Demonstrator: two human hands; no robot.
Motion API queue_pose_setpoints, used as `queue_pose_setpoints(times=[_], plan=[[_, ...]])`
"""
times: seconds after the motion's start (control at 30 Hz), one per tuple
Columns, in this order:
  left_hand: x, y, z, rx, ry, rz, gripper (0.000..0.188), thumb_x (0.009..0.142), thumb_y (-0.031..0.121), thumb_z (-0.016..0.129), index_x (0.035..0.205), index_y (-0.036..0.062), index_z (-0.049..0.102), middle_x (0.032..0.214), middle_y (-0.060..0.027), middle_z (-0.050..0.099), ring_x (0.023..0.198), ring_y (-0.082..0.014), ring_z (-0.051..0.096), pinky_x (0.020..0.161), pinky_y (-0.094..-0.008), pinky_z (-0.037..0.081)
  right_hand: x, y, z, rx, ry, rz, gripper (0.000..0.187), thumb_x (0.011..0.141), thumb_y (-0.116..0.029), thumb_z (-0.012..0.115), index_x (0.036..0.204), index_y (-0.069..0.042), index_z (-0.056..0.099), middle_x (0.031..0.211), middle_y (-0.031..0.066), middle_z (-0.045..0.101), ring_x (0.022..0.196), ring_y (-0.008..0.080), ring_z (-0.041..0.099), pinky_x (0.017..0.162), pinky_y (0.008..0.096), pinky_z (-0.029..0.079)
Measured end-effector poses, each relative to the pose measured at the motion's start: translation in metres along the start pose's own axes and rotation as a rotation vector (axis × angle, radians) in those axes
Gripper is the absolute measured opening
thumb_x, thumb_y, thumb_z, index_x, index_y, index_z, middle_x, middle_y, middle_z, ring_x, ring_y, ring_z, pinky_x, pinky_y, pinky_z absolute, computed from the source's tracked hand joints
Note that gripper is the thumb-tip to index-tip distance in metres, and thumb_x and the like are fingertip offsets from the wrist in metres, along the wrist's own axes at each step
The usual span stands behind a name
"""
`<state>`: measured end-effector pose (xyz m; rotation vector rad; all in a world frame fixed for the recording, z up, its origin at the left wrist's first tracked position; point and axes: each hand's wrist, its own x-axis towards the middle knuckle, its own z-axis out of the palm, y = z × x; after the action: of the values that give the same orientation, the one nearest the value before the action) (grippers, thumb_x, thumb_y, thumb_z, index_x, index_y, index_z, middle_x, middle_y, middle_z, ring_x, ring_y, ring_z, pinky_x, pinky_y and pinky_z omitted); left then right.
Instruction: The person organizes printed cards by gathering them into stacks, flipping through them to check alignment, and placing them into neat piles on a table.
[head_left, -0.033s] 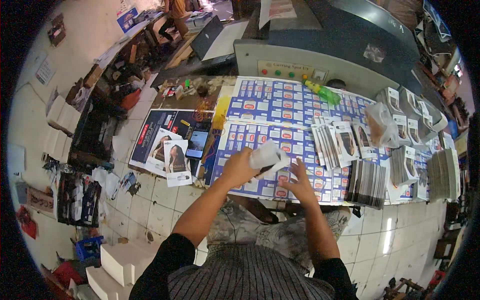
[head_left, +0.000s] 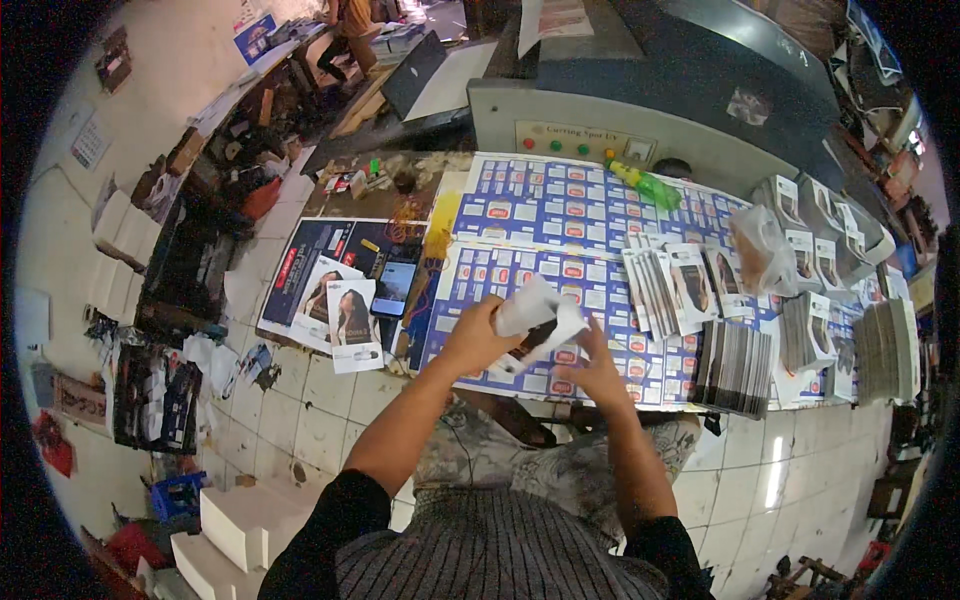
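My left hand [head_left: 478, 338] grips a white printed card [head_left: 530, 308] by its left side, above the table. The card looks curved or folded and carries a dark picture. Close to its right edge is my right hand [head_left: 600, 375], thumb and fingers apart; whether a fingertip touches the card I cannot tell. Under both hands lie blue printed sheets [head_left: 470, 275] covering the table. To the left, two leaflets with a portrait [head_left: 354, 318] overlap beside a smartphone [head_left: 394, 288].
At the right stand a dense row of cards [head_left: 732, 365], fanned cards [head_left: 688, 285], a clear plastic bag [head_left: 764, 250] and stacked cartons [head_left: 888, 350]. A green bottle [head_left: 648, 186] lies at the back, before a grey machine [head_left: 560, 105]. White boxes [head_left: 240, 525] sit on the floor, lower left.
The card has tilted and bent in my left hand, showing more of its dark picture. My right hand's fingers have come nearer to its right edge.
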<state>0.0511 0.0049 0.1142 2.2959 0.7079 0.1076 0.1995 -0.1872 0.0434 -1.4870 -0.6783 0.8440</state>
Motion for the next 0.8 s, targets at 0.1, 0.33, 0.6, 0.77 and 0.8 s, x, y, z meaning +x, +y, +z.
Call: queue_pose_setpoints(times=[0.1,0.33,0.6,0.77,0.8], plan=[[-0.012,-0.002,0.002,-0.617,0.005,-0.055,0.065,0.077,0.025,0.08,0.128,-0.0014,0.049,0.112,-0.0124,0.061,0.1,-0.0216,0.061,0.09,-0.0339,0.048,0.008,-0.029,0.024,0.26,-0.189,-0.026,0.093,0.071,-0.013,0.084,0.145,0.0,0.028,0.136,0.0177,0.049,0.125,0.0251,0.048,0.098,0.0376,0.046],[-0.015,-0.038,0.031,-0.749,0.109,0.136,0.08,0.081,0.013,0.076,0.144,0.002,0.027,0.133,-0.0138,0.049,0.122,-0.0212,0.05,0.101,-0.0359,0.043,0.022,-0.047,0.037,0.01,-0.103,-0.126,0.053,0.079,-0.005,0.075,0.124,0.0,0.049,0.118,0.011,0.061,0.111,0.0204,0.058,0.096,0.0349,0.045],[-0.028,-0.059,0.069,-0.844,-0.009,0.154,0.107,0.083,0.004,0.07,0.154,0.0122,-0.01,0.147,-0.015,0.034,0.132,-0.022,0.041,0.105,-0.0386,0.039,0.013,0.009,0.053,0.094,-0.115,-0.113,0.098,0.079,-0.005,0.071,0.154,-0.006,0.007,0.142,0.0166,0.045,0.13,0.0243,0.043,0.108,0.0369,0.034],[-0.014,-0.082,0.078,-0.733,-0.129,0.172,0.113,0.08,0.008,0.07,0.153,0.0125,-0.016,0.152,-0.0157,0.026,0.135,-0.0268,0.036,0.107,-0.0413,0.035,0.013,-0.004,0.045,0.074,-0.202,0.257,0.064,0.085,-0.009,0.064,0.143,-0.004,0.035,0.132,0.0119,0.05,0.121,0.0209,0.049,0.1,0.0364,0.041],[-0.014,-0.085,0.081,-0.736,-0.125,0.173,0.113,0.08,0.008,0.07,0.153,0.0125,-0.016,0.152,-0.0157,0.026,0.135,-0.0268,0.036,0.107,-0.0413,0.035,0.005,0.001,0.056,0.167,-0.123,-0.094,0.051,0.087,-0.013,0.065,0.133,-0.003,0.047,0.126,0.0116,0.054,0.114,0.0201,0.052,0.097,0.0364,0.043]])
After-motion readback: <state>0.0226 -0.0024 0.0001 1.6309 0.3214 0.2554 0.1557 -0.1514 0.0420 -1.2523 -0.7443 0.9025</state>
